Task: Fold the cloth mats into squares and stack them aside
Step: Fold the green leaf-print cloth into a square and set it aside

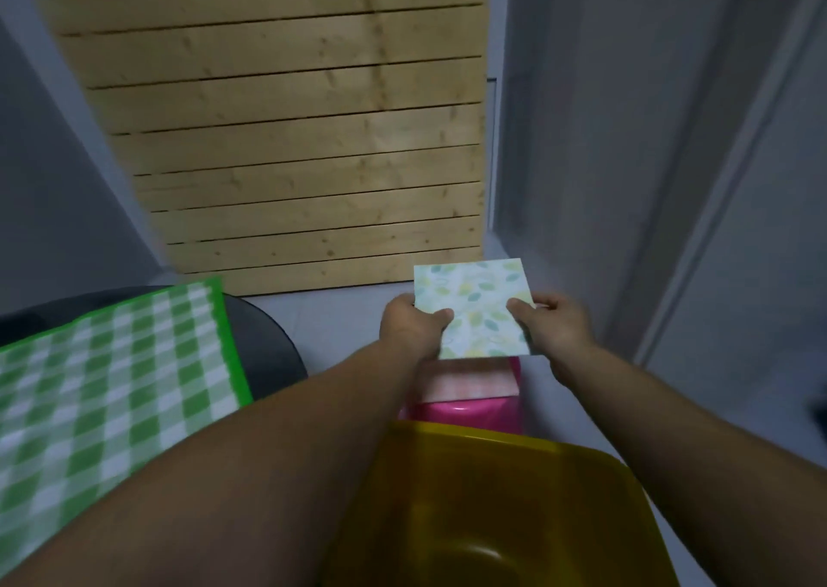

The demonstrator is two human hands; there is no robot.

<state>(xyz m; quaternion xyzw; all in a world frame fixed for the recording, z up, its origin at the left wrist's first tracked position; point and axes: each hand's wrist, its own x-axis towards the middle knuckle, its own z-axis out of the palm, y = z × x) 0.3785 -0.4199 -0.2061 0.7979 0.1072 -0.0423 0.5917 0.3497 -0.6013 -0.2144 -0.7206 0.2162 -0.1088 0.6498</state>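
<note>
Both hands hold a folded leaf-print mat above a pink checked mat on a pink stool; left hand and right hand fingers pinch its edges. A yellow basin sits nearer, a green checked mat covers the dark tabletop, and wooden slats lean beyond.

Both hands hold a folded square leaf-print mat out over a pink stool: the left hand grips its left edge, the right hand its right edge, thumbs on top. A pink checked folded mat lies on the stool below. A yellow plastic tub sits nearest. At left, a green checked mat covers a dark round table. Wooden slats lean behind.
</note>
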